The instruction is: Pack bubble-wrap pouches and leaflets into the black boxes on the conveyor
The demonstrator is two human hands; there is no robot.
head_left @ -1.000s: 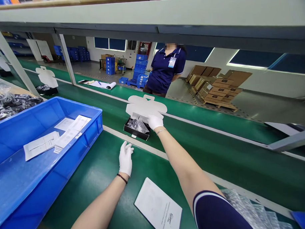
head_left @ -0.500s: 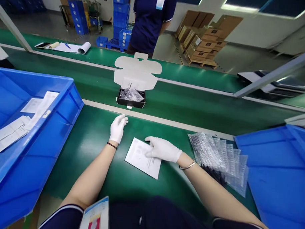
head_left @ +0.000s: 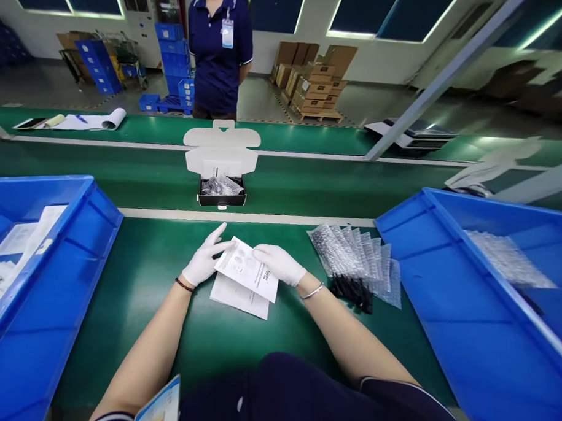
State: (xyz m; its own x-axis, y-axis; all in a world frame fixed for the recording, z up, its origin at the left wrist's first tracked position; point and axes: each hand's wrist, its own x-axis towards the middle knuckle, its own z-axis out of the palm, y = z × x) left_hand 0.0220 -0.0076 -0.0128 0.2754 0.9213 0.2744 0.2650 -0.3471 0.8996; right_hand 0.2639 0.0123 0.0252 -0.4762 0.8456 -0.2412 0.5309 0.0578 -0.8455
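My right hand [head_left: 281, 264], in a white glove, pinches a white printed leaflet [head_left: 246, 270] by its upper right edge and holds it tilted. Beneath it, a second white printed sheet [head_left: 240, 300] lies on the green bench, partly covered. My left hand [head_left: 204, 261], also gloved, is at the leaflet's left corner with its fingers apart; whether the fingertips touch the paper I cannot tell. Beyond the hands stands an opened black box [head_left: 222, 200] with its white lid [head_left: 221, 157] raised and clear-bagged items [head_left: 222, 185] inside.
Bubble-wrap bags [head_left: 344, 251] are fanned out at the right, with black cables [head_left: 353, 292] beside them. Blue bins flank me: the left bin [head_left: 80, 254] holds papers, the right bin [head_left: 431, 291] bubble wrap. A person [head_left: 221, 59] stands across the bench.
My right hand has lifted the leaflet, so a second sheet shows below it. My left hand has come to the leaflet's corner. The whole view has shifted.
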